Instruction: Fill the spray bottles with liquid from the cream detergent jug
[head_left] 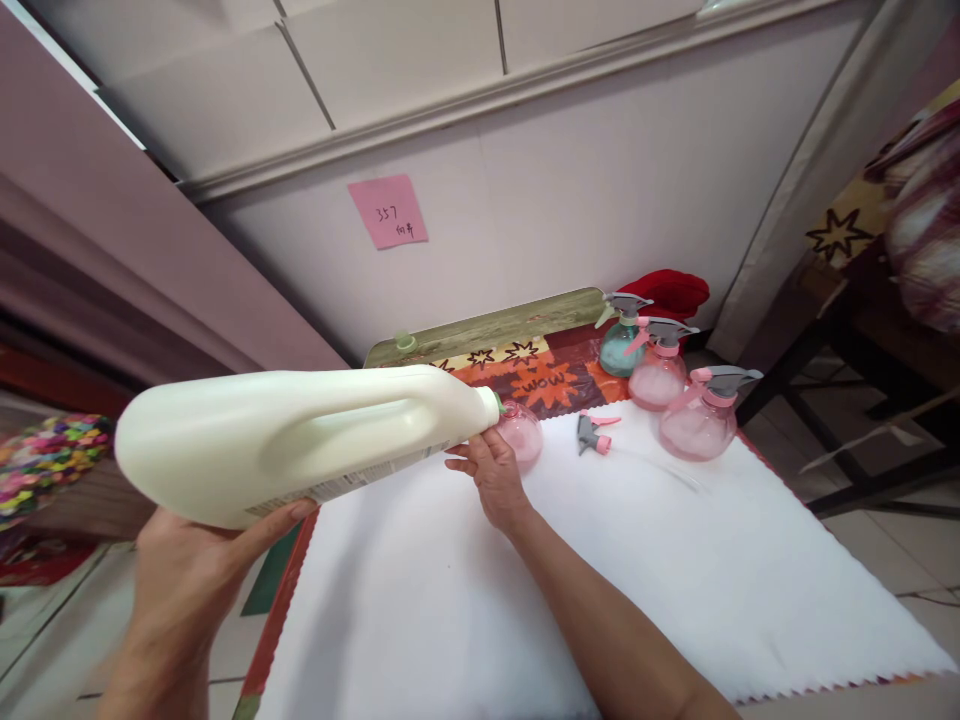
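Observation:
A large pale green plastic jug, its label facing down, lies tipped almost level in the air. My left hand is closed under its base end, thumb along the label side. At the neck, my right hand grips the jug from below with thumb and fingers, some fingertips hidden behind it. The jug's mouth meets the open top of a round pink spray bottle standing on the white cloth. Right of that bottle lies a detached grey and pink spray head with a clear dip tube.
Pink spray bottles and a green one stand at the table's back right, beside a red cloth item. A small green cap sits on the back ledge. A white panel with a pink note rises behind.

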